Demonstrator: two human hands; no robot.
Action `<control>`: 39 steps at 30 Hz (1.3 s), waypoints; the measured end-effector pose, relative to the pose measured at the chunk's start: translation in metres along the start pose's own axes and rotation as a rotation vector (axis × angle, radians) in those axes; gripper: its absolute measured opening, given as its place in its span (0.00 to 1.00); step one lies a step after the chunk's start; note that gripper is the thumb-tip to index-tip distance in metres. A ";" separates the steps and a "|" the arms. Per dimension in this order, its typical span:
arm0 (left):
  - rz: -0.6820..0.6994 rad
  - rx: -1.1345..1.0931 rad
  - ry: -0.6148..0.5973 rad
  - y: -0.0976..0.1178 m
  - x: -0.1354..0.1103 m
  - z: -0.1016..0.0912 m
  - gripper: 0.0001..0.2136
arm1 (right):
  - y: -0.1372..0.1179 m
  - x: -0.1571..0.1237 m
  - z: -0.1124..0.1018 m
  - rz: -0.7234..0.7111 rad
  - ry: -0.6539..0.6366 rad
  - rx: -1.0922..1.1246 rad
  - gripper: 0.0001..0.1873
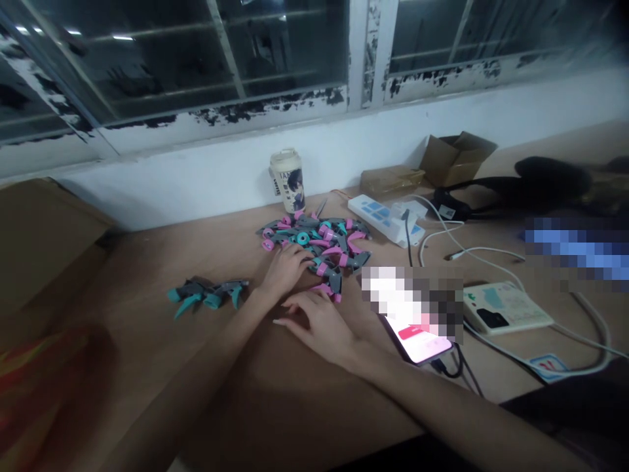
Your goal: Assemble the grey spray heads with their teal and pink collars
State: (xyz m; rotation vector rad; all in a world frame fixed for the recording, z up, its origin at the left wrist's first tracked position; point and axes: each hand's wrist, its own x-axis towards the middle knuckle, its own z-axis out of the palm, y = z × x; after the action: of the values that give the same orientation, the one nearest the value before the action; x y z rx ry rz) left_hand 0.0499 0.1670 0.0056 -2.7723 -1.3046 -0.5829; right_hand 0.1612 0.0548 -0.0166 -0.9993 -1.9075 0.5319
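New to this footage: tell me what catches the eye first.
A heap of pink, teal and grey trigger sprayer heads lies mid-table, the left hand reaching into its near edge. The right hand rests flat beside a lit phone; a printed cup stands by the wall.

Cup point(287, 180) lettering, seemingly too blurred

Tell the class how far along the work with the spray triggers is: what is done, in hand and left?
Looks done: a few teal-and-grey triggers lie apart on the left. In hand: the left hand reaches into the near edge of the pile, grip unclear; the right hand rests flat on the table, empty. Left: that large pile of pink, teal and grey pieces.
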 end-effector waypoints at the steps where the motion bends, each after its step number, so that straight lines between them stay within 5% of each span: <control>1: -0.003 -0.014 0.017 -0.001 -0.001 0.000 0.05 | 0.000 0.000 0.000 0.001 0.003 0.003 0.11; 9: -0.173 -0.102 0.289 -0.003 -0.021 -0.016 0.12 | 0.002 -0.003 0.003 -0.003 0.049 -0.016 0.11; 15: -0.267 -0.165 0.359 0.018 -0.081 -0.045 0.10 | 0.003 0.000 -0.008 -0.037 0.303 -0.175 0.21; 17: -0.324 -0.229 0.344 0.027 -0.107 -0.045 0.09 | 0.003 0.001 -0.011 -0.074 0.324 -0.276 0.27; 22: -0.516 -0.471 0.312 0.042 -0.149 -0.035 0.09 | -0.003 -0.005 -0.004 -0.189 0.062 -0.227 0.23; 28: -0.509 -0.708 0.172 0.046 -0.149 -0.032 0.10 | -0.013 -0.014 0.005 -0.141 0.076 -0.002 0.12; 39: -0.583 -1.233 -0.188 0.029 -0.145 -0.044 0.08 | -0.021 -0.017 0.004 0.150 -0.019 0.185 0.13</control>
State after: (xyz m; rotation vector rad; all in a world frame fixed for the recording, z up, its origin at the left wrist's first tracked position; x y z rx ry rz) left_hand -0.0265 0.0331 0.0007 -3.2225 -2.4682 -1.6660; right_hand 0.1538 0.0292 -0.0127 -1.0229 -1.7721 0.7928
